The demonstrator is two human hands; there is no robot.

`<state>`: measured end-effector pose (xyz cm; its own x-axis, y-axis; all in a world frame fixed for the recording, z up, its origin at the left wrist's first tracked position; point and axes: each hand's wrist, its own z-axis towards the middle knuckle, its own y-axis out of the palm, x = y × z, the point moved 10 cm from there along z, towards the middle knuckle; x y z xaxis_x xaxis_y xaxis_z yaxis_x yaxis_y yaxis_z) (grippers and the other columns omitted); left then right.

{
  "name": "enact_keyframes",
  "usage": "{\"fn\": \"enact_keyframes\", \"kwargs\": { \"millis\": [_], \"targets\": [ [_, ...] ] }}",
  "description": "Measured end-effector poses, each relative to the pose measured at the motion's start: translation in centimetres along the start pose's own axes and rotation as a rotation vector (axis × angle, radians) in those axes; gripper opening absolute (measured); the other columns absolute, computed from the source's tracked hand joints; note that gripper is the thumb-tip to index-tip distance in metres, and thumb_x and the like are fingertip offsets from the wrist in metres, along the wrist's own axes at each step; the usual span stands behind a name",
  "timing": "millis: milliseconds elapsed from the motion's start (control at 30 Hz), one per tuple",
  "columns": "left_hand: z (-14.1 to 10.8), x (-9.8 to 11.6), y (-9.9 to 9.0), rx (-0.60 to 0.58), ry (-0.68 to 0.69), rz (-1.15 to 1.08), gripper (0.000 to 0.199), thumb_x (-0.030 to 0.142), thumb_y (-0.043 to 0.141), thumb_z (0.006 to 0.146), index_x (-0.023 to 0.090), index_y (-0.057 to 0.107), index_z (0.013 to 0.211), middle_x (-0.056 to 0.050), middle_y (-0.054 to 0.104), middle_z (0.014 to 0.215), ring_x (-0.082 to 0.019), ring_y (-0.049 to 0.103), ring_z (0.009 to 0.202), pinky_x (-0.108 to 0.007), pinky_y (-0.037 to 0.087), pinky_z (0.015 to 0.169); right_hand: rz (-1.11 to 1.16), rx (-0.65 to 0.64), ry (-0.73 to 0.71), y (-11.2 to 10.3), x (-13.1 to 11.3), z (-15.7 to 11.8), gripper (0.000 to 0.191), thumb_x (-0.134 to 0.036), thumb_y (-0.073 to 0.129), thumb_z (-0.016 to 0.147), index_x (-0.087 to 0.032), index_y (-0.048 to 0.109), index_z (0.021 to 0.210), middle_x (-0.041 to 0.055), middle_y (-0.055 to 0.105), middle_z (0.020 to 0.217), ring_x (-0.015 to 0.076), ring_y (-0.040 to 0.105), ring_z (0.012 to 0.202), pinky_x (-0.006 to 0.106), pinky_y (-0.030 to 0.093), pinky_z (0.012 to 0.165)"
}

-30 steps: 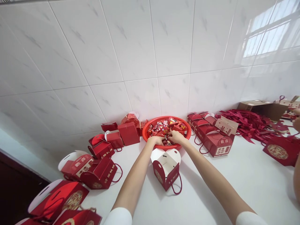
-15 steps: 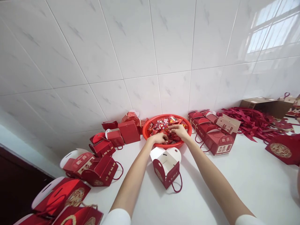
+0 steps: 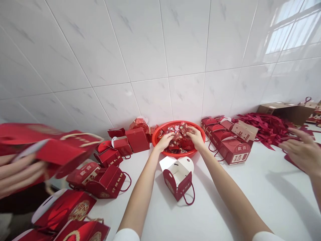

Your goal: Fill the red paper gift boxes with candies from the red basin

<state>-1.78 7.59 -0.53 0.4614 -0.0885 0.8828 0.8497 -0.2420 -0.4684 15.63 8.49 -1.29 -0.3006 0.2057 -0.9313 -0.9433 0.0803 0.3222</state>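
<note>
Head view: left hand (image 3: pixel 163 142) and right hand (image 3: pixel 197 136), fingers (image 3: pixel 170 136) around wrapped sweets (image 3: pixel 178 137) in basket (image 3: pixel 154 134)

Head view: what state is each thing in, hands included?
Red basin: upright, holding packets.
Packets: wrapped, heaped.
Left hand: in the basin, on packets.
Right hand: in the basin, on packets.
Front box: upright, open, flaps spread.
Boxes in right-hand row: standing.
Box at far left: held up by another person's hand, blurred.
Hand at far right: blurred.
Dark red strips: loosely heaped.
</note>
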Motion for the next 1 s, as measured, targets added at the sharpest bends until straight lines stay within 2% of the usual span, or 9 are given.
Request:
{"fn": "enact_keyframes", "kwargs": {
  "millis": [67,167,300,433,500,667,800,900,1000],
  "targets": [
    [0.0,0.1,-0.3,0.016,0.019,0.016,0.041,0.03,0.04,0.099,0.018,0.062,0.131,-0.009,0.07,0.12,-0.018,0.069,0.083,-0.029,0.058,0.071,0.071,-0.022,0.028,0.1,-0.1,-0.1,0.029,-0.018,0.069,0.064,-0.022,0.068,0.092,-0.0002,0.069,0.087,0.0172,0.065,0.079,0.03,0.058,0.07],
    [0.0,0.2,0.0,-0.017,0.039,0.075,0.034,0.029,0.048,0.095,0.013,0.073,0.112,-0.008,0.075,0.103,-0.018,0.069,0.079,-0.029,0.057,0.071,0.179,-0.061,0.074,0.3,-0.5,-0.3,0.022,-0.018,0.072,0.063,-0.021,0.066,0.083,-0.0016,0.068,0.078,0.0162,0.065,0.073,0.03,0.059,0.068],
    [0.2,0.4,0.3,-0.015,0.085,0.205,0.02,0.023,0.06,0.087,0.014,0.077,0.094,-0.006,0.077,0.096,-0.021,0.069,0.092,-0.031,0.053,0.089,0.304,-0.095,0.092,0.3,-1.4,-0.8,0.018,-0.019,0.075,0.065,-0.021,0.065,0.08,-0.0024,0.071,0.081,0.0145,0.067,0.077,0.025,0.058,0.067],
    [0.5,0.4,-0.7,0.102,0.094,0.343,0.027,0.014,0.059,0.085,0.015,0.073,0.108,-0.01,0.073,0.115,-0.026,0.064,0.113,-0.036,0.045,0.103,0.37,-0.109,0.089,0.5,-1.8,-1.1,0.021,-0.02,0.08,0.065,-0.02,0.067,0.081,0.0001,0.074,0.085,0.0131,0.068,0.074,0.02,0.056,0.059],
    [0.8,0.3,-0.7,0.113,0.087,0.398,0.034,0.011,0.059,0.083,0.015,0.071,0.115,-0.012,0.07,0.123,-0.028,0.06,0.12,-0.038,0.043,0.107,0.392,-0.12,0.091,0.8,-1.9,-1.2,0.023,-0.02,0.083,0.065,-0.019,0.067,0.082,0.0012,0.074,0.085,0.0135,0.069,0.073,0.02,0.056,0.059],
    [2.5,1.0,1.3,0.005,0.124,0.46,0.041,0.01,0.06,0.081,0.018,0.069,0.12,-0.01,0.064,0.134,-0.028,0.053,0.131,-0.038,0.036,0.113,0.421,-0.114,0.091,0.9,-2.0,-1.4,0.023,-0.024,0.085,0.066,-0.016,0.069,0.081,0.0023,0.074,0.076,0.015,0.069,0.066,0.022,0.056,0.056],
    [4.0,1.4,3.4,-0.122,0.142,0.437,0.056,0.015,0.072,0.074,0.02,0.063,0.129,-0.009,0.06,0.14,-0.027,0.055,0.129,-0.035,0.039,0.111,0.459,-0.05,0.036,0.0,-2.2,-1.3,0.02,-0.022,0.083,0.068,-0.018,0.068,0.08,0.0003,0.074,0.078,0.0114,0.067,0.064,0.019,0.056,0.058],
    [4.6,1.4,4.3,-0.181,0.145,0.4,0.068,0.025,0.079,0.071,0.018,0.057,0.135,-0.012,0.055,0.146,-0.028,0.053,0.131,-0.034,0.04,0.109,0.484,-0.01,0.0,-0.6,-2.3,-1.1,0.017,-0.021,0.081,0.071,-0.018,0.067,0.08,-0.0002,0.074,0.079,0.0097,0.067,0.064,0.018,0.057,0.062],
    [4.6,1.3,5.0,-0.226,0.152,0.356,0.059,0.034,0.076,0.075,0.017,0.061,0.13,-0.012,0.061,0.139,-0.027,0.056,0.127,-0.033,0.044,0.105,0.513,0.02,-0.015,-1.0,-2.1,-1.0,0.015,-0.02,0.08,0.072,-0.018,0.067,0.08,0.0,0.074,0.079,0.0101,0.067,0.066,0.018,0.057,0.062]
  ]
}}
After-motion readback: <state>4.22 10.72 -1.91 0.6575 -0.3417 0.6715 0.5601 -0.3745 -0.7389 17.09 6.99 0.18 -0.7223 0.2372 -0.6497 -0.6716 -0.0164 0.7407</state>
